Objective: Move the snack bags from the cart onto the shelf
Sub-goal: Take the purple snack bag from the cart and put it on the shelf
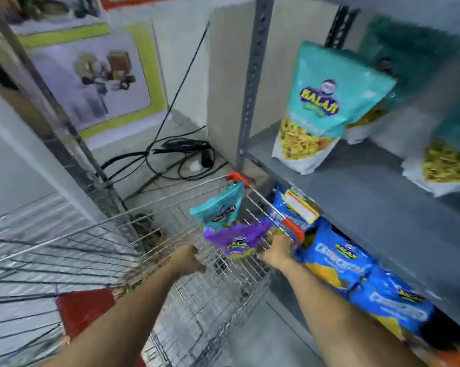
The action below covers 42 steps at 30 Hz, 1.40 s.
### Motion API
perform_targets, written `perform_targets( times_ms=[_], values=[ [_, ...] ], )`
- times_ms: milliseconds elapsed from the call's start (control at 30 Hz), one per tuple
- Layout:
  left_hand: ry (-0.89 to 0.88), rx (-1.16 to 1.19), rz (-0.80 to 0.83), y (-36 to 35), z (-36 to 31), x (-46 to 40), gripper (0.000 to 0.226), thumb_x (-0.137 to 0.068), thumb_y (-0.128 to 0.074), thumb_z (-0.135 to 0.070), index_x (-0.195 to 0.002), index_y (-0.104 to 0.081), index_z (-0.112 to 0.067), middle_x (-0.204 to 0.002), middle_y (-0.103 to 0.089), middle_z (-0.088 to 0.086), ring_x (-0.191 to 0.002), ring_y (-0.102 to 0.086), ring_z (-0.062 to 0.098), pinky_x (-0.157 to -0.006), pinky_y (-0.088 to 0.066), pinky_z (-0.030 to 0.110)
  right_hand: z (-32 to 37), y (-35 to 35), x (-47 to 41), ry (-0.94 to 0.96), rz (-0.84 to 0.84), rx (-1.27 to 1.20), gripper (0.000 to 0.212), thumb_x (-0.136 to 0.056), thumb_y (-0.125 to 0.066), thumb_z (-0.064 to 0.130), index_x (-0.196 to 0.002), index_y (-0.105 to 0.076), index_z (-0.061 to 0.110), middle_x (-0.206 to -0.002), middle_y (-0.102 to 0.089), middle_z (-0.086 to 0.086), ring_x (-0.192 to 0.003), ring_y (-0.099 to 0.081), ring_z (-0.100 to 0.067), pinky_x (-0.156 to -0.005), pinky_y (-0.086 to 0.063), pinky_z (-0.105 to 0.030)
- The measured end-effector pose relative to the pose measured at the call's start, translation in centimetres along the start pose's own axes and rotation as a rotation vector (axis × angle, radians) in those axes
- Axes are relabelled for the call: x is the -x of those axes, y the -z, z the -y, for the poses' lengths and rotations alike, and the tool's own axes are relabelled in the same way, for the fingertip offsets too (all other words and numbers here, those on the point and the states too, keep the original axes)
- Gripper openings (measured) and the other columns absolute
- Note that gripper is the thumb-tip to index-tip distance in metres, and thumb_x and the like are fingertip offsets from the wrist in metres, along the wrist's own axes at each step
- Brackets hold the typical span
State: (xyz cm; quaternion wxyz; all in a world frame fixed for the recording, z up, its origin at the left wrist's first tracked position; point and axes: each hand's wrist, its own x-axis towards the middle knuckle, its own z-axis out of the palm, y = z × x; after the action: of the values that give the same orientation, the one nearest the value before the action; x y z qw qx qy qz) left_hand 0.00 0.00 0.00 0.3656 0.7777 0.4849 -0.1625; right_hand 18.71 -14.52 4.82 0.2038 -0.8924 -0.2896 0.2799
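Two bare forearms reaching forward and down from the bottom edge, both extended into a wire shopping cart (170, 263) parked against a grey metal shelf (356, 197). Left hand (190, 259) low over the cart's middle, knuckles up and fingers curled downward, nothing visibly held; blur makes it hard to tell how tightly closed. Right hand (276, 250) stretched further ahead, at the cart's right rim, fingers bent at the right edge of a purple snack bag (239, 241); whether actually gripping the bag or only touching it cannot be told. Purple bag lying tilted in the cart's far right corner, with a teal snack bag (219, 209) standing just behind it, leaning toward the red corner cap (236, 177) of the cart's rim. On the shelf's upper level, near its left front corner, an upright teal bag of yellow chips (327, 107); another similar bag (446, 160) at the right edge, partly cut off. Below that level, blue snack bags (337, 260) packed in a row along the lower level's front edge, just beside the right forearm. Black cables (175, 152) coiled on the floor beyond the cart, at the foot of a wall carrying a poster (91, 83). Red handle panel (85, 308) at the cart's near edge, under the left forearm.
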Motion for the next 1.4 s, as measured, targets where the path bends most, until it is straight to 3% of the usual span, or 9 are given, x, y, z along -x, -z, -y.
perform_targets(
  times_ms=[133,300,433,600,700,800,900,1300,1400],
  values=[
    [-0.073,0.367,0.042,-3.1,-0.8,-3.2,0.069,-0.076,-0.083,-0.014,-0.134,-0.048,-0.006,-0.107,-0.059,0.007,-0.098,-0.06,0.019,-0.074,-0.048,0.022,-0.9,-1.4,-5.2,-0.075,0.111,-0.06,0.054,-0.071,-0.083,0.01,-0.119,-0.062,-0.004,-0.121,-0.067,-0.018,-0.097,-0.053,-0.013,-0.091,-0.051,-0.026],
    [-0.156,0.574,-0.142,-5.3,-2.5,-6.4,0.021,-0.09,-0.066,-0.006,-0.11,-0.062,-0.008,-0.087,-0.065,0.001,-0.051,-0.056,-0.019,-0.049,-0.04,-0.001,-2.7,-3.6,-9.5,-0.044,0.146,-0.151,0.027,-0.081,-0.076,0.014,-0.104,-0.07,0.001,-0.081,-0.061,0.002,-0.054,-0.052,-0.003,-0.034,-0.032,-0.002],
    [-0.159,0.578,-0.296,-5.5,-2.9,-6.4,0.024,-0.097,-0.057,-0.013,-0.11,-0.067,0.004,-0.09,-0.061,0.004,-0.084,-0.053,0.01,-0.056,-0.038,-0.002,-3.1,-4.6,-10.4,-0.03,0.093,-0.192,0.033,-0.092,-0.063,0.029,-0.067,-0.063,0.008,-0.044,-0.049,0.01,-0.035,-0.042,0.0,-0.034,-0.029,-0.009],
    [-0.182,0.596,-0.362,-2.0,-4.6,-4.5,0.041,-0.097,-0.053,-0.034,-0.075,-0.064,-0.002,-0.068,-0.063,0.011,-0.063,-0.051,0.013,-0.061,-0.047,0.029,-0.8,-2.0,-9.3,0.102,-0.002,-0.411,0.048,-0.097,-0.054,0.031,-0.085,-0.063,-0.014,-0.08,-0.069,-0.026,-0.074,-0.044,-0.013,-0.067,-0.048,-0.036],
    [-0.286,0.597,-0.467,2.5,-6.3,-1.7,0.046,-0.096,-0.054,-0.04,-0.062,-0.06,-0.01,-0.058,-0.065,0.001,-0.051,-0.057,-0.004,-0.053,-0.047,0.02,1.5,0.8,-7.7,0.218,-0.128,-0.438,0.048,-0.097,-0.052,0.034,-0.058,-0.049,0.006,-0.052,-0.055,-0.006,-0.058,-0.039,-0.006,-0.055,-0.036,-0.037],
    [-0.345,0.613,-0.435,6.7,-8.4,1.5,0.056,-0.094,-0.053,-0.048,-0.08,-0.065,0.005,-0.08,-0.074,0.026,-0.071,-0.071,0.034,-0.067,-0.057,0.047,3.8,4.3,-5.3,0.267,-0.191,-0.497,0.05,-0.096,-0.052,0.039,-0.055,-0.037,0.014,-0.051,-0.042,-0.015,-0.055,-0.034,-0.01,-0.054,-0.026,-0.033],
    [-0.431,0.598,-0.421,9.2,-10.6,4.2,0.063,-0.094,-0.053,-0.049,-0.083,-0.061,0.012,-0.086,-0.07,0.037,-0.065,-0.059,0.022,-0.068,-0.053,0.055,5.0,7.4,-3.2,0.283,-0.212,-0.577,0.053,-0.096,-0.052,0.038,-0.063,-0.044,-0.002,-0.06,-0.044,-0.025,-0.063,-0.035,-0.017,-0.058,-0.028,-0.034],
    [-0.995,0.431,-0.268,2.0,-29.8,13.0,0.039,-0.092,-0.048,-0.042,-0.113,-0.058,-0.012,-0.1,-0.069,-0.003,-0.083,-0.057,-0.015,-0.077,-0.047,0.015,-10.2,23.4,10.5,0.215,-0.676,-0.632,0.045,-0.098,-0.053,0.027,-0.056,-0.037,0.017,-0.054,-0.034,0.009,-0.056,-0.029,-0.005,-0.052,-0.026,-0.028],
    [-1.089,0.461,-0.13,-1.6,-35.5,14.8,0.043,-0.092,-0.05,-0.037,-0.123,-0.055,-0.008,-0.111,-0.071,0.002,-0.102,-0.067,0.013,-0.091,-0.05,0.033,-15.5,27.1,13.0,0.17,-0.791,-0.654,0.053,-0.097,-0.05,0.031,-0.064,-0.042,-0.01,-0.06,-0.039,-0.007,-0.06,-0.034,-0.016,-0.055,-0.028,-0.033]
  ],
)
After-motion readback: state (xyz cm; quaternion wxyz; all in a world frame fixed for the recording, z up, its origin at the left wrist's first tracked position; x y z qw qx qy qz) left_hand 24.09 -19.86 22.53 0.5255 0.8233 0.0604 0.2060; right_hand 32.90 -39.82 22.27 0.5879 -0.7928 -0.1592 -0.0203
